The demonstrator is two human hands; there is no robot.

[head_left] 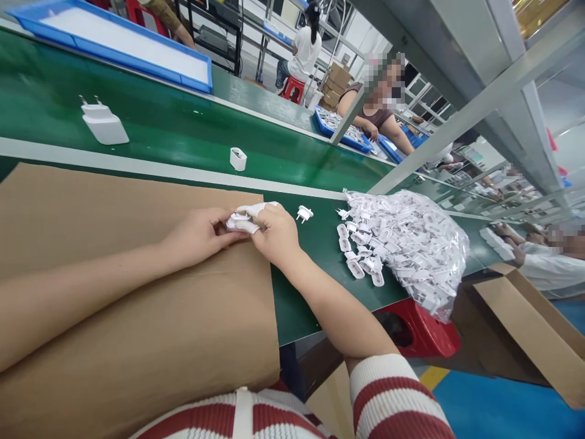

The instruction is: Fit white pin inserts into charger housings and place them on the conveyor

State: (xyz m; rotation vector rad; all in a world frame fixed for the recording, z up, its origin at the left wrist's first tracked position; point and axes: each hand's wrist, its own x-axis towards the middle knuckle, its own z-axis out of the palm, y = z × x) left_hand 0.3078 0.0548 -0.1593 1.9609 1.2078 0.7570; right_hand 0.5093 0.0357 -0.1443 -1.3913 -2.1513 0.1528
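My left hand (201,231) is closed on a white plastic charger housing (238,222) above the cardboard sheet's right edge. Fingers of my right hand (278,235) close around the housing's other side, and something white covers its fingertips or lies under them. Exactly where the housing ends and that white material begins is hard to make out. A small white plug piece with two pins (304,213) lies on the green bench just right of my right hand. Beyond my hands, an open-ended white housing (238,159) stands on the green belt.
A white plug charger (105,124) sits at the far left of the belt. Loose plug pieces (359,250) spill from a clear bag (423,244) on the right. Cardboard (137,323) covers the bench before me. A blue tray (137,46) and a metal post (411,155) stand beyond.
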